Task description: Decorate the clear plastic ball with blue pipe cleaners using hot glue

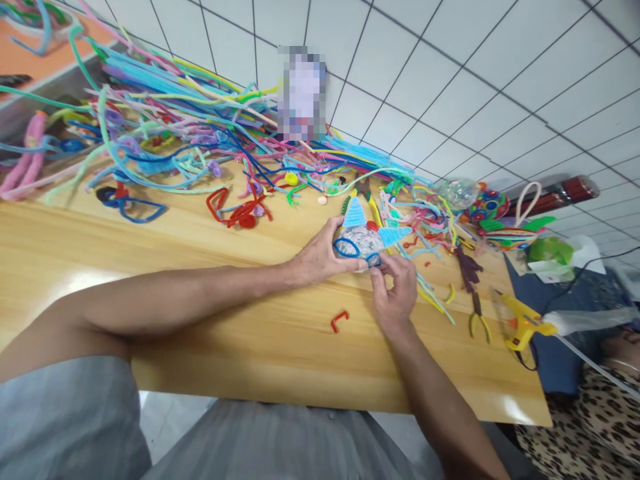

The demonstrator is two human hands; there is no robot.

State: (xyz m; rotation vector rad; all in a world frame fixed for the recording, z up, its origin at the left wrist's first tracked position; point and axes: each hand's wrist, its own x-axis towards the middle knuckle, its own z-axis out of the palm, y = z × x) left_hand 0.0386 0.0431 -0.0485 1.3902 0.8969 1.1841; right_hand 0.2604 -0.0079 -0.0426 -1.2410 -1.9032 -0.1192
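A silvery grey ball (361, 241) with two light-blue striped ear shapes (355, 213), a red round piece and blue pipe-cleaner loops (347, 248) is held above the table. My left hand (325, 252) grips it from the left, thumb along its lower edge. At the ball's lower right, the fingers of my right hand (397, 283) pinch a small dark-blue pipe-cleaner loop (373, 260) against it. A short bent red pipe cleaner (340, 322) lies on the wood below the hands.
Pipe cleaners (200, 100) in many colours heap along the tiled wall. Pliers (479, 320) and a yellow glue gun (527, 323) lie at the right, near a person in leopard print (600, 413). Decorated balls (493, 205) stand at the back right of the table (200, 340).
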